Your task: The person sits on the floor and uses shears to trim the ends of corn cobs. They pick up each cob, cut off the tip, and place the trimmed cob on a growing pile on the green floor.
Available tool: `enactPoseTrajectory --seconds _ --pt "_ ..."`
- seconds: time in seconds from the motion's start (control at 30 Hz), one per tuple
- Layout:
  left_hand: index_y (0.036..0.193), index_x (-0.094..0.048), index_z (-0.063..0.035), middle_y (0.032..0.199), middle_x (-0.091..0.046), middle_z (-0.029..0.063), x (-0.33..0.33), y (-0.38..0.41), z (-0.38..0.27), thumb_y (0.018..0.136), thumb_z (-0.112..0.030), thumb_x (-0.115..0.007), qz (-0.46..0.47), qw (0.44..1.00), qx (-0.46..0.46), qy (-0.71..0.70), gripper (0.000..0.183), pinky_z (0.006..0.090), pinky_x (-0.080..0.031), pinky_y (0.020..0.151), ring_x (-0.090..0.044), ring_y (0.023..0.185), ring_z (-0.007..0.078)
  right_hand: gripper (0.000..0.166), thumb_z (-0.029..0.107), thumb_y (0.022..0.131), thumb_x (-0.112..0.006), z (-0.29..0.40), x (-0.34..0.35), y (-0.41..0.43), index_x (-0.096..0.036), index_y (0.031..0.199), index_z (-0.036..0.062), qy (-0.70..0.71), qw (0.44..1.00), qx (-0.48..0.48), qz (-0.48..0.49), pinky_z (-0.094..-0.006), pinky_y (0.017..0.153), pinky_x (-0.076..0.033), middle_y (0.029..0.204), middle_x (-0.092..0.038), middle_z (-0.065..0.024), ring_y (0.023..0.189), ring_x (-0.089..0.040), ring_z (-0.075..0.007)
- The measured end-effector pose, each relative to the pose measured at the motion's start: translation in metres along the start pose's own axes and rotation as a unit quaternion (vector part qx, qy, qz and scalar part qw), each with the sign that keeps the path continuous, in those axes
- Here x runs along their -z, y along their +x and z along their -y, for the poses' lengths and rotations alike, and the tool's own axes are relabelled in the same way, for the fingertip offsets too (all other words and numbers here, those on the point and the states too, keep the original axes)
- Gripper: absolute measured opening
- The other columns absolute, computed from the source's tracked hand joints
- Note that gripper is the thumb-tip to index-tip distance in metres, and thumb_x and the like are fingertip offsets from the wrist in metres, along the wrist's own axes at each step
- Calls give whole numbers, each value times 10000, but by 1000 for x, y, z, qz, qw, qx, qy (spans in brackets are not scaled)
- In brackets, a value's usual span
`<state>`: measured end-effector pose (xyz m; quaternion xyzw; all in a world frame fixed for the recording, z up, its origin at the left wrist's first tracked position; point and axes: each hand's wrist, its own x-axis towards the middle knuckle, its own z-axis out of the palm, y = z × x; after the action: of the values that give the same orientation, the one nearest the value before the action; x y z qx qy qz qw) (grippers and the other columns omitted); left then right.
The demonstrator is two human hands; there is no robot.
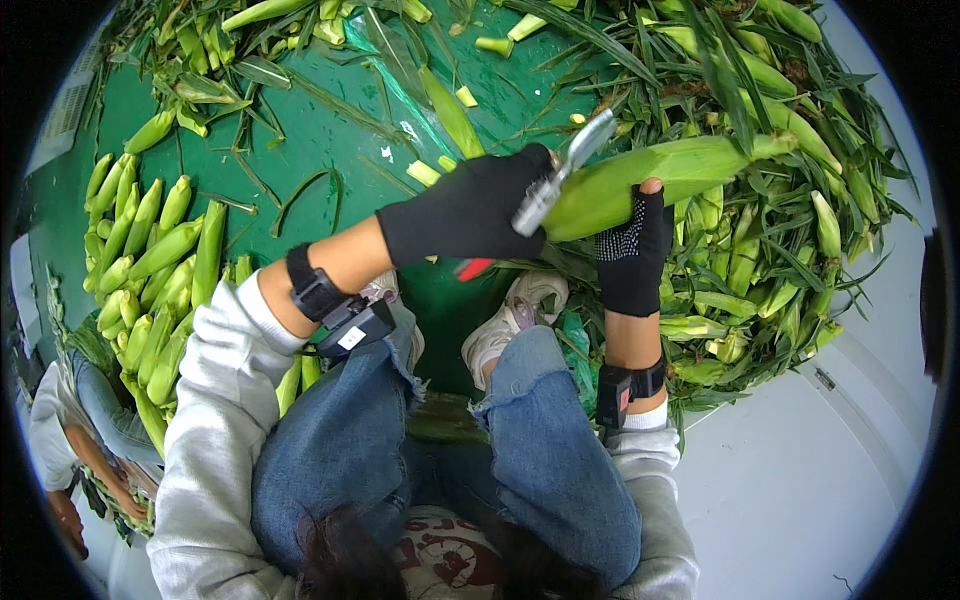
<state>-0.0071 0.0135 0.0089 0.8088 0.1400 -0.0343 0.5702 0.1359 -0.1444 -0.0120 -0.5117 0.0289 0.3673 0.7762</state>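
Note:
My left hand point(476, 202), in a black fingerless glove, is closed around a hand tool with a bright metal part point(564, 174); its exact kind is unclear. Something red point(474, 268) shows below that hand, perhaps part of the tool. The hand meets the left end of a green ear of corn in its husk point(645, 180). My right hand point(636, 244), gloved in black with white grip dots, holds this ear from below, its bare thumb on the near side. The ear's narrow end points to the right. Fingers behind the ear are hidden.
A heap of corn ears with long leaves point(750, 262) lies right. Trimmed ears point(150, 262) are piled left on the green floor covering point(300, 150). Leaves, cut stalk pieces and a single ear point(452, 112) lie ahead. Another person point(90, 420) is at the lower left.

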Motion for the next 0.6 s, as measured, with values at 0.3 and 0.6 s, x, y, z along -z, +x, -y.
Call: enactPoseTrajectory --seconds 0.3,0.6 --pt "1244 -475 -22 1102 -585 109 32 -10 58 852 -181 -607 -140 800 30 -583 443 356 -479 876 -569 990 220 619 492 934 -461 -9 44 39 -390 1363 52 310 908 -73 272 -386 815 -544 1305 -500 -185 1020 -598 -278" --pt "1370 -385 -117 1017 -561 37 25 -38 55 854 -125 -630 -61 909 233 -340 571 277 -478 818 -575 898 130 513 416 905 -562 -10 20 8 -469 1261 59 -141 982 -117 44 -327 749 -510 1089 -601 -103 883 -609 -203"
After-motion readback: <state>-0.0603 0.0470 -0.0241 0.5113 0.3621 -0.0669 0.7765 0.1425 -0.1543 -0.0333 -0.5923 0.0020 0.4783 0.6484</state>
